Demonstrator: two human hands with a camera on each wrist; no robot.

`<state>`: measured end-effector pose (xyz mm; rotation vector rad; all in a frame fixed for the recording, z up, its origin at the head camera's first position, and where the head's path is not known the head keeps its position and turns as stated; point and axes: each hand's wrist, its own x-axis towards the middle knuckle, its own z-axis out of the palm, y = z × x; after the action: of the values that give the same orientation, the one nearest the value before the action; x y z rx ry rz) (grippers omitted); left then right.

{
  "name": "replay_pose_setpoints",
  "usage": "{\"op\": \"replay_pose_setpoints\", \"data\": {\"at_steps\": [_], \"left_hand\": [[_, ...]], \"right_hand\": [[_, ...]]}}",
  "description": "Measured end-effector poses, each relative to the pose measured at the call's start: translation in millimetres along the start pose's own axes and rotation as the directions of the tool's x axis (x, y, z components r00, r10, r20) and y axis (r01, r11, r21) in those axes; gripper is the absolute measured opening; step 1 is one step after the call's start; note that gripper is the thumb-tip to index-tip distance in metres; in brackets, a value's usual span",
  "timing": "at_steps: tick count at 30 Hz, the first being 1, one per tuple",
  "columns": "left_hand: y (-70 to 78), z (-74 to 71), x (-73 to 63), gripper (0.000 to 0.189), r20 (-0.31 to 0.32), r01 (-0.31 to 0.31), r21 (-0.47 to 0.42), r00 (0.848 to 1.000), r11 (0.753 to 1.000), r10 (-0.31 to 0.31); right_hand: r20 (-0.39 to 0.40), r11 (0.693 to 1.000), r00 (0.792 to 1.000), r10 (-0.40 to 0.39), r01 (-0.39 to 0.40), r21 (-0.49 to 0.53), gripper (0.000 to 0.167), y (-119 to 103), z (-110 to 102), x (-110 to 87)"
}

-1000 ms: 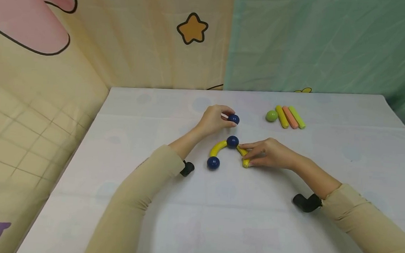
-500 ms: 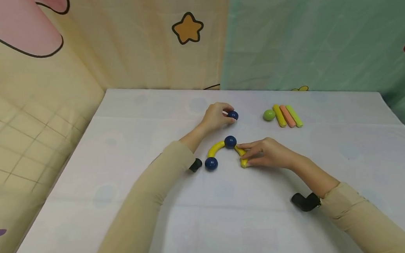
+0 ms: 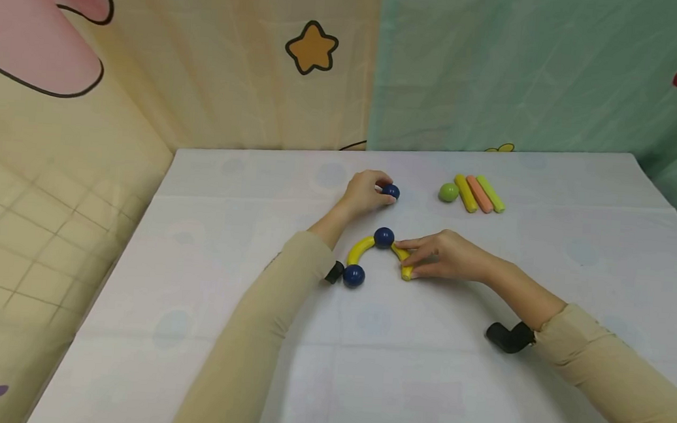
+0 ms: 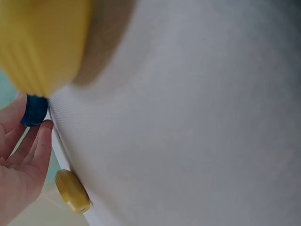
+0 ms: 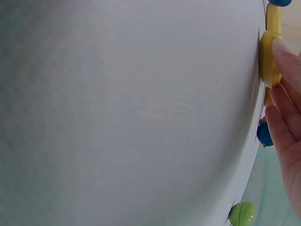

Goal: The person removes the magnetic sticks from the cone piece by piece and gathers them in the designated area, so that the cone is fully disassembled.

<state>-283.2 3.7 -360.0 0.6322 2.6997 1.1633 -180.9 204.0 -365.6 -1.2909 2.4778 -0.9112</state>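
Observation:
My left hand (image 3: 365, 192) pinches a dark blue ball (image 3: 392, 192) between thumb and fingertips, beyond the arch of pieces; the left wrist view also shows this blue ball (image 4: 36, 111). My right hand (image 3: 449, 256) holds a yellow curved piece (image 3: 407, 271) at the arch's right side, thumb near its lower end and a fingertip near the top. Between that piece and a second yellow curved piece (image 3: 361, 249) sits another dark blue ball (image 3: 384, 237). A third blue ball (image 3: 354, 276) lies at the second piece's lower end. The fingers partly cover the right-hand piece.
A green ball (image 3: 448, 192) lies at the back right, beside straight yellow (image 3: 466, 193), orange (image 3: 479, 194) and lime (image 3: 490, 194) sticks. A black wrist-worn part (image 3: 335, 273) is close against the third blue ball. Another black part (image 3: 510, 337) hangs by the right wrist.
The left hand with its blue ball has moved slightly farther back, and its forearm has swung right toward the lower blue ball. The right hand keeps its hold; the view has shifted a little.

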Motion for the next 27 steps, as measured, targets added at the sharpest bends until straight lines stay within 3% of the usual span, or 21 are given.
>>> {"op": "replay_pose_setpoints", "data": {"at_steps": [19,27], "left_hand": [[-2.0,-0.8,-2.5,0.042,0.012,0.012,0.011,1.000,1.000,-0.012],[-0.5,-7.4,-6.1,0.043,0.015,0.039,-0.029,0.999,0.999,-0.038]], "right_hand": [[0.002,1.000,1.000,0.011,-0.011,0.004,0.021,-1.2,0.3,0.2],[0.007,1.000,1.000,0.016,-0.016,0.007,0.021,-1.5,-0.1,0.0]]}}
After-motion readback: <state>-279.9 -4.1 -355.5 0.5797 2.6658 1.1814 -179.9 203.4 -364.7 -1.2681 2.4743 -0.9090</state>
